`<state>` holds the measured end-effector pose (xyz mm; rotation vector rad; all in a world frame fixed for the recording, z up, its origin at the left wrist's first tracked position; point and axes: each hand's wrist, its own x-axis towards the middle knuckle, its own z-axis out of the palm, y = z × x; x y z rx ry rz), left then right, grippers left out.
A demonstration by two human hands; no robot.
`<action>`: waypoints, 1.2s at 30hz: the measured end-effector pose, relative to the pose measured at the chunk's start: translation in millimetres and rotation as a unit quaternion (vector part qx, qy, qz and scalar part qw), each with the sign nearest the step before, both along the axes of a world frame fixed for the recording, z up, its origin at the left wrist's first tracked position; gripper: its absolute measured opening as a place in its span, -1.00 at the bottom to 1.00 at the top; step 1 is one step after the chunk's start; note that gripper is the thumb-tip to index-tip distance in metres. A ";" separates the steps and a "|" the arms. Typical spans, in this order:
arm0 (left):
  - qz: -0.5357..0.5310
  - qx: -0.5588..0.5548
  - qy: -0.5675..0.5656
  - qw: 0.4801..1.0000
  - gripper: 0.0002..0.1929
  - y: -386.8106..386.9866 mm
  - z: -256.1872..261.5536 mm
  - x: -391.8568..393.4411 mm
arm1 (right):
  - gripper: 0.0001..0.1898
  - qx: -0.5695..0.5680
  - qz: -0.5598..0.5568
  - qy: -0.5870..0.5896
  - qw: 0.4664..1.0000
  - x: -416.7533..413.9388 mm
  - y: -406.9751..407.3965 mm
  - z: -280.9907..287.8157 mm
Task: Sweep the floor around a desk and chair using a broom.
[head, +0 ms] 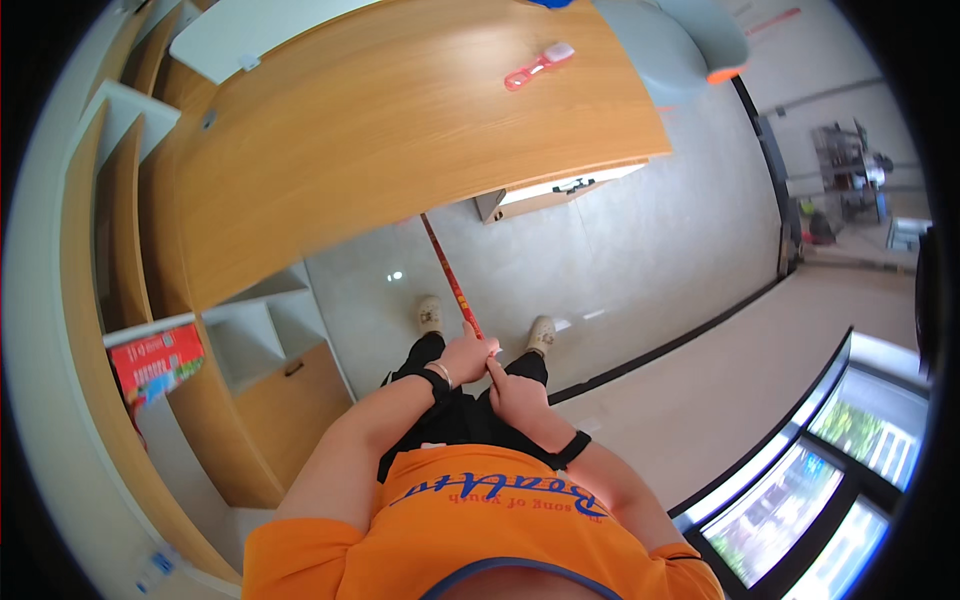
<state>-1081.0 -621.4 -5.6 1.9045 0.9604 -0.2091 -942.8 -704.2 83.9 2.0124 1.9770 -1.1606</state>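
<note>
A thin red pole point(452, 279) with yellow markings slants from my hands toward the desk; its far end is hidden beneath the edge. My left hand point(463, 358) is closed around the pole, its thumb or a finger lying along the shaft. Just beside it, my right hand point(517, 397) has its fingers curled at the near end of the pole, with one digit stretched toward the left hand. The right palm's contact is partly hidden. On the wooden desk point(375, 127) lies a brush point(536, 67) with a translucent pink handle and a pale head.
A grey chair point(652, 52) stands at the desk's far right corner. Below the desk is an open drawer or cabinet part point(566, 189). Shelves point(247, 352) and a red printed box point(156, 364) are at left. My shoes point(541, 334) rest on the grey floor; windows are lower right.
</note>
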 end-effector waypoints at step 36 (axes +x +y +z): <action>-0.183 0.047 -0.001 0.982 -0.88 -84.1 -31.9 -156.3 | -0.50 -0.030 -0.286 0.042 0.957 -208.7 -129.9 -38.9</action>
